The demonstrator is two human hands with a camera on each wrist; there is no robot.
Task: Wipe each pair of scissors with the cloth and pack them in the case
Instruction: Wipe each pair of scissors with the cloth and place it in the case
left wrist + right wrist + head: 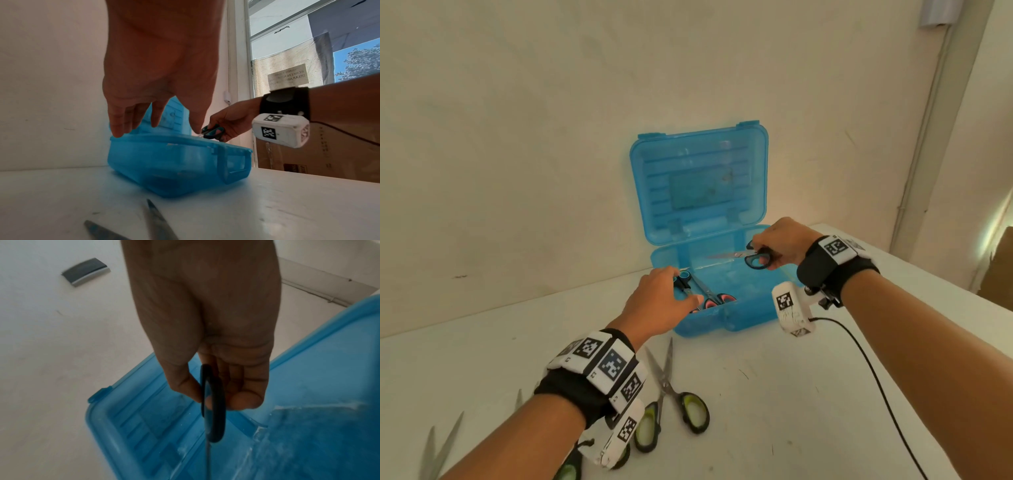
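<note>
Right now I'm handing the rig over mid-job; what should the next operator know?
Right hand grips the black-and-blue scissors by the handles, above the open blue case.
Left hand hangs open over the case's near-left rim, holding nothing.
Done: red-handled scissors and another pair lie in the case.
Left: green-handled scissors on the table, and more blades at the near-left edge.
No cloth in view.

A bare, sparsely furnished room is shown, more like a plain workroom or storeroom than a home, though the exact kind cannot be told. A white table (774, 394) is set against unpainted-looking cream walls (517, 137), along which a thin conduit (924, 137) is run. A large window (308, 40) with a paper notice (287, 75) is seen, and cardboard boxes (308, 159) are stacked beneath it.
</note>
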